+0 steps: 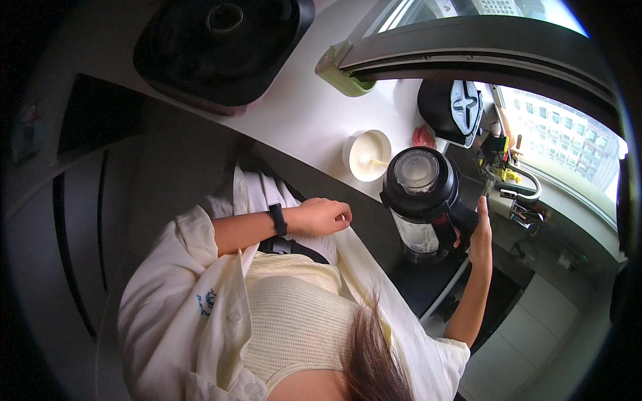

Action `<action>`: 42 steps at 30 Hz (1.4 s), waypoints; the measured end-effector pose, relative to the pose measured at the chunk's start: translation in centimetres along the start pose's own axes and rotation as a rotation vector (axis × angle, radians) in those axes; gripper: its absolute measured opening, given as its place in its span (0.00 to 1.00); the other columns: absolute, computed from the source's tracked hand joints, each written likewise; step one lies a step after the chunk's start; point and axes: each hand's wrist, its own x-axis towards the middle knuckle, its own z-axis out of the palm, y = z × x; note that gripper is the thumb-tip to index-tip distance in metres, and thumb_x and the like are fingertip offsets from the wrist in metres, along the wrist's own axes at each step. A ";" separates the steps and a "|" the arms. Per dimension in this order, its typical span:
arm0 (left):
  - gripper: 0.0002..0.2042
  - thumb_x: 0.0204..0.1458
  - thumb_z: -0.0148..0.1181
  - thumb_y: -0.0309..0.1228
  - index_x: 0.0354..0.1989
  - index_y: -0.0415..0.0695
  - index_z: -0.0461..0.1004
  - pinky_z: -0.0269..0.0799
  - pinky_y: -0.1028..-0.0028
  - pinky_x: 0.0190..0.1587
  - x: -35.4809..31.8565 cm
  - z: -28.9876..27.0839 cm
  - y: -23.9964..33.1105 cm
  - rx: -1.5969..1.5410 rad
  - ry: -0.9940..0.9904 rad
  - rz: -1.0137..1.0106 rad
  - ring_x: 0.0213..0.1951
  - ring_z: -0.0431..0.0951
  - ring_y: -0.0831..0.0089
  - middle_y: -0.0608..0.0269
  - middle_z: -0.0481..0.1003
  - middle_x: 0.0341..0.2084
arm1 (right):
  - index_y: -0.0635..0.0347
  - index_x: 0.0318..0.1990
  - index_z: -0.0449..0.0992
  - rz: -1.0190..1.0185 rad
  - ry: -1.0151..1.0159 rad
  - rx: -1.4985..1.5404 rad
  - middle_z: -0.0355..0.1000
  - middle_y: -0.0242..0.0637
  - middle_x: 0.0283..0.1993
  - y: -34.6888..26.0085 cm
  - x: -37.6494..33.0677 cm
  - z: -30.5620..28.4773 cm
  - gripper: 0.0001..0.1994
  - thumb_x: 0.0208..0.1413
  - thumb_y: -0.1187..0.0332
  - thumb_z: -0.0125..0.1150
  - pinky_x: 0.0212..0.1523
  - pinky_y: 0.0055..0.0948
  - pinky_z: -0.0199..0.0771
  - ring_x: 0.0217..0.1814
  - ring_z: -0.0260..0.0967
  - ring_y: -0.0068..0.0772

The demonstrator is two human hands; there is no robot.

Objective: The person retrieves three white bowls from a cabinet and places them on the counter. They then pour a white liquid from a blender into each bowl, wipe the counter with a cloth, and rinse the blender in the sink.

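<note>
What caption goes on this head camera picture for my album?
Right hand grips the blender jug handle; left hand rests closed near a white bowl.

Blender jug [422, 200] stands at the desk [301, 113] edge, right hand [476, 234] on its handle at the right side. Bowl [367, 155] sits on desk just left of jug, behind it. Left hand [324, 216] rests at desk edge, left of jug. Blender base [452, 110] behind jug; faucet [518, 182] to the right.
</note>
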 end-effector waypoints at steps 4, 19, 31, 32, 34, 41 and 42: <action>0.16 0.56 0.50 0.38 0.47 0.42 0.72 0.71 0.64 0.47 -0.2 0.0 0.0 0.000 -0.007 -0.013 0.44 0.77 0.57 0.51 0.77 0.40 | 0.67 0.53 0.68 0.036 0.018 0.028 0.69 0.36 0.18 -0.5 -0.2 0.4 0.36 0.58 0.37 0.43 0.10 0.22 0.63 0.14 0.65 0.25; 0.16 0.56 0.50 0.37 0.48 0.41 0.72 0.71 0.65 0.48 -0.8 -0.1 -0.7 0.005 -0.007 -0.023 0.44 0.78 0.59 0.51 0.77 0.42 | 0.66 0.45 0.74 0.057 0.045 -0.014 0.69 0.33 0.17 -1.1 -0.5 0.6 0.36 0.56 0.35 0.44 0.09 0.24 0.60 0.13 0.65 0.25; 0.15 0.56 0.49 0.35 0.48 0.41 0.72 0.71 0.66 0.48 -1.2 -0.4 -0.7 -0.005 -0.026 -0.032 0.43 0.78 0.60 0.53 0.77 0.41 | 0.65 0.37 0.75 -0.015 0.036 -0.022 0.71 0.34 0.19 -2.2 -1.4 1.4 0.33 0.58 0.37 0.43 0.09 0.23 0.60 0.13 0.66 0.25; 0.15 0.56 0.49 0.35 0.48 0.41 0.72 0.71 0.66 0.48 -1.1 -0.4 -0.7 -0.007 -0.031 -0.032 0.43 0.78 0.61 0.53 0.78 0.41 | 0.65 0.37 0.75 -0.004 0.035 -0.016 0.71 0.34 0.19 -2.2 -1.3 1.3 0.33 0.58 0.37 0.43 0.09 0.23 0.60 0.13 0.66 0.25; 0.15 0.56 0.49 0.35 0.47 0.41 0.72 0.71 0.66 0.47 -1.1 -0.3 -0.8 -0.002 -0.020 -0.029 0.43 0.78 0.61 0.54 0.78 0.41 | 0.65 0.37 0.75 0.016 0.032 -0.003 0.71 0.34 0.19 -2.1 -1.1 1.2 0.33 0.58 0.37 0.44 0.09 0.23 0.60 0.13 0.66 0.25; 0.14 0.56 0.49 0.34 0.47 0.41 0.72 0.71 0.67 0.47 -1.3 -0.4 -1.1 -0.004 -0.004 -0.019 0.43 0.78 0.62 0.55 0.78 0.39 | 0.65 0.37 0.75 0.030 0.065 -0.043 0.71 0.34 0.19 -2.4 -1.2 1.4 0.33 0.58 0.38 0.43 0.09 0.23 0.60 0.13 0.65 0.25; 0.14 0.56 0.49 0.34 0.47 0.41 0.72 0.71 0.67 0.47 -1.4 -0.5 -1.0 -0.008 -0.005 -0.019 0.43 0.78 0.62 0.56 0.78 0.39 | 0.65 0.36 0.75 0.024 0.073 -0.043 0.71 0.34 0.18 -2.6 -1.4 1.7 0.33 0.58 0.38 0.43 0.09 0.23 0.60 0.13 0.65 0.25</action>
